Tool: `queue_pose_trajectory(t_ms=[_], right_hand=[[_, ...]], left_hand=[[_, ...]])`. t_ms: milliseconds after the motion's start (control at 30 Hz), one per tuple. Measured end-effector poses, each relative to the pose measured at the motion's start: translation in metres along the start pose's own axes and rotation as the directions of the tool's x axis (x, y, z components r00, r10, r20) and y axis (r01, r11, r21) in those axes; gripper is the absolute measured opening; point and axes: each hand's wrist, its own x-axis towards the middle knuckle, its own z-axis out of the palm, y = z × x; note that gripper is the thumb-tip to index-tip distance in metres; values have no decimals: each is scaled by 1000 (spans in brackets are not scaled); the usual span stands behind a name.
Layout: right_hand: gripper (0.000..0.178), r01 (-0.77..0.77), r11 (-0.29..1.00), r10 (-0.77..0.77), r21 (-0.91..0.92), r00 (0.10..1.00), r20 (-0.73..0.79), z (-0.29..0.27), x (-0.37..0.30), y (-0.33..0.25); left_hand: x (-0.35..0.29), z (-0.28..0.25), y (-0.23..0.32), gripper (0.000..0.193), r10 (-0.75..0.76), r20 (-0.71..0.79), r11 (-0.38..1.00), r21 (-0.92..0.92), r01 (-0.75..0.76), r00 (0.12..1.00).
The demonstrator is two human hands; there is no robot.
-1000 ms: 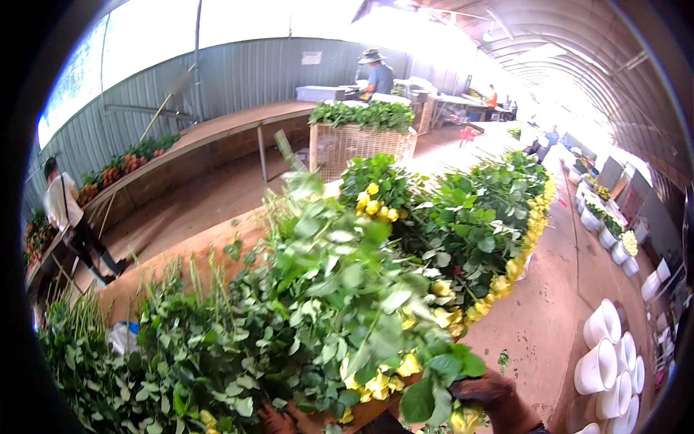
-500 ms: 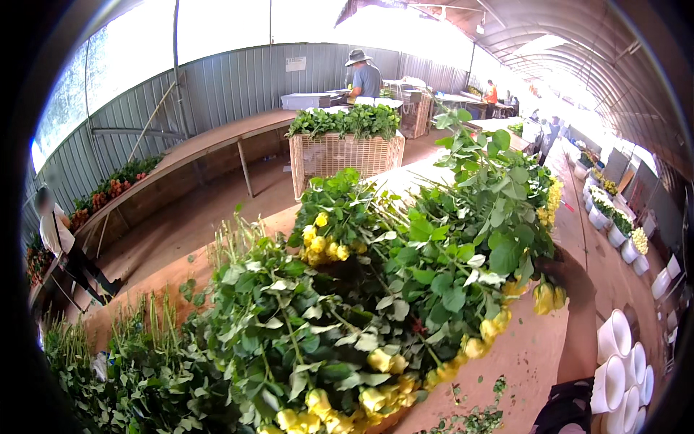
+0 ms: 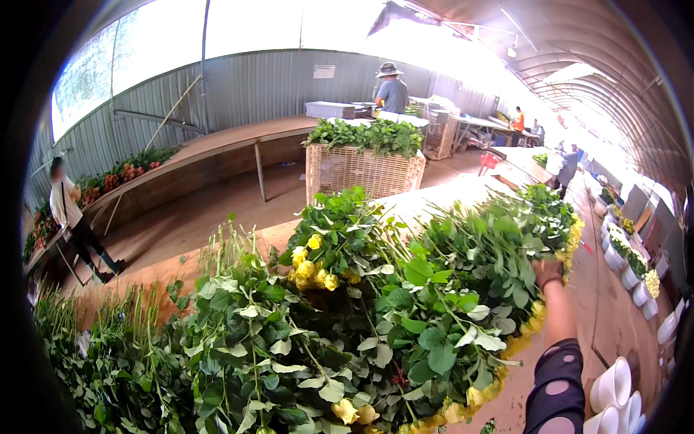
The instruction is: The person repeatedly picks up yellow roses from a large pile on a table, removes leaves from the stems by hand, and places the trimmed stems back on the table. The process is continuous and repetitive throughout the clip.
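Observation:
Long-stemmed yellow roses (image 3: 345, 411) lie in a large leafy heap across the table, most of their heads along the right and near sides. At the right of this heap, my right hand (image 3: 549, 273) is closed among leaves and stems beside the row of yellow heads. Its fingertips are partly hidden by the foliage, and the leaves just left of it are blurred. A smaller bunch of yellow roses (image 3: 312, 269) rests on top near the middle, heads toward me. My left hand is out of view.
White buckets (image 3: 611, 387) stand at the lower right, with more flower-filled buckets (image 3: 627, 262) beyond. A wicker crate (image 3: 361, 173) of greenery stands ahead, near a person in a hat (image 3: 392, 92). Another person (image 3: 69, 210) stands at the left by a long bench (image 3: 217, 141) with orange flowers.
My right hand has moved forward, carrying the raised bunch of roses down onto the far right of the heap. The view has shifted slightly, and the person at the left has moved a little.

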Motion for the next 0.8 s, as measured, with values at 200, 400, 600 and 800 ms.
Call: queue_pose_trajectory(t_ms=[200,400,600,800], right_hand=[[43,-111,916,104,-387,994,-39,36,-4,-46],[49,9,953,149,302,856,-496,-71,-113,-38],[56,565,-275,-929,778,51,-366,-208,-511,-247],[61,-95,-319,-948,943,16,-318,-196,-703,-418]], left_hand=[[-17,-7,-13,39,19,-39,998,-53,-21,999],[-6,-49,-23,36,37,87,980,-200,-19,995],[23,-68,-16,34,-33,466,953,-252,169,884],[-28,-39,91,32,723,389,75,778,-624,571]])
